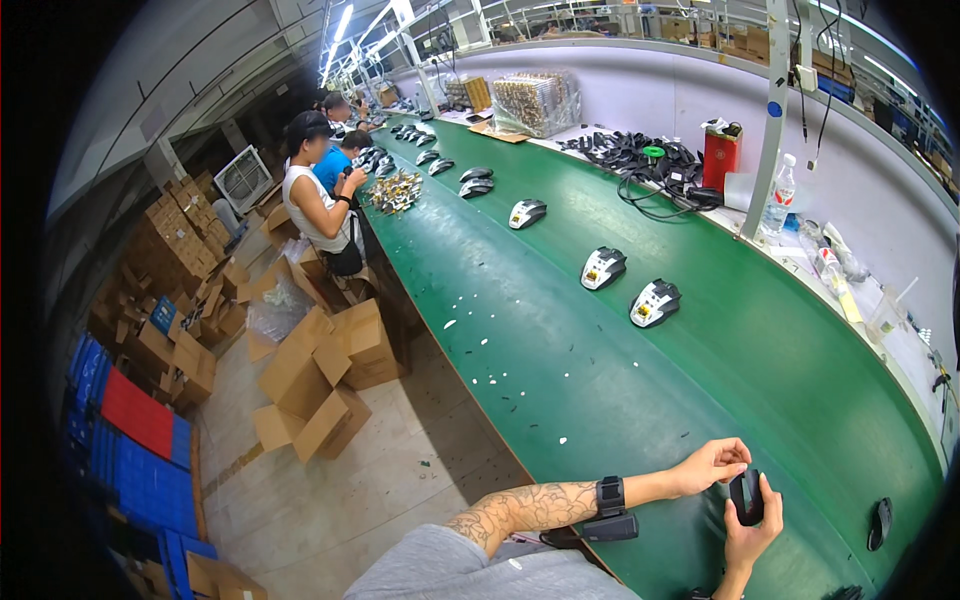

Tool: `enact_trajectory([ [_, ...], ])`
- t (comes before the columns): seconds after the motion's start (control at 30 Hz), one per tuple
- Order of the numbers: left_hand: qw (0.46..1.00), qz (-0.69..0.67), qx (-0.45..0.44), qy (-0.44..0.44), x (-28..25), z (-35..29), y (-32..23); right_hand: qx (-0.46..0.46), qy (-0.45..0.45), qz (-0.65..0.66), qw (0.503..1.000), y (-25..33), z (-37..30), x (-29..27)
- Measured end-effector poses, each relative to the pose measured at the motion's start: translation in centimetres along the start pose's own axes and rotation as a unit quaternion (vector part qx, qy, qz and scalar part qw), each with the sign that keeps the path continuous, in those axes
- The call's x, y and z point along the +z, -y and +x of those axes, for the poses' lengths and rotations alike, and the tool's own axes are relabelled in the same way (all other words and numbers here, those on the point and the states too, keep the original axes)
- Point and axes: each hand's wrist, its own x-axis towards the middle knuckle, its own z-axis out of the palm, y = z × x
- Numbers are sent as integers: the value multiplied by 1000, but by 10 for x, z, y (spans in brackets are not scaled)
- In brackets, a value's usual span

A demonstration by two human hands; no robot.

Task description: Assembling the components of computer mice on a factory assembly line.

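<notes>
Near the table's front edge, my right hand (756,530) grips a dark computer mouse (745,497) by its side, thumb and fingers around it. My left hand (712,466) reaches to the top end of that mouse with fingertips pinched together. Whatever lies between those fingertips is too small to make out. A black strap with a box-like device (611,497) sits on my left wrist. Another black mouse (880,523) lies to the right of my hands. Farther up the table are white-and-black mice with opened tops, the nearest one (655,302) beside a second (603,268).
The green table (560,400) carries scattered small scraps and a heap of small parts (395,192). Co-workers (318,190) work at its far left side. Cables (640,155), a red box (720,158) and a bottle (780,195) line the right ledge. Open cartons (310,380) stand on the floor.
</notes>
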Motion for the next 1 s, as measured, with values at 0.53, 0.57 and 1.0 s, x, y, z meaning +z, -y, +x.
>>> enact_trajectory([
  [0.53, 1000, 5, -7, -5, -1, 1, 1, 0, -1, -2, 1000, -1, 0, 2],
  [0.57, 1000, 0, -5, -1, 0, 1, 1, 3, -1, -1, 1000, -1, 0, 2],
  [1.0, 1000, 2, 2, -2, -2, 1, 4, 4, -4, -1, 1000, -1, -1, 2],
])
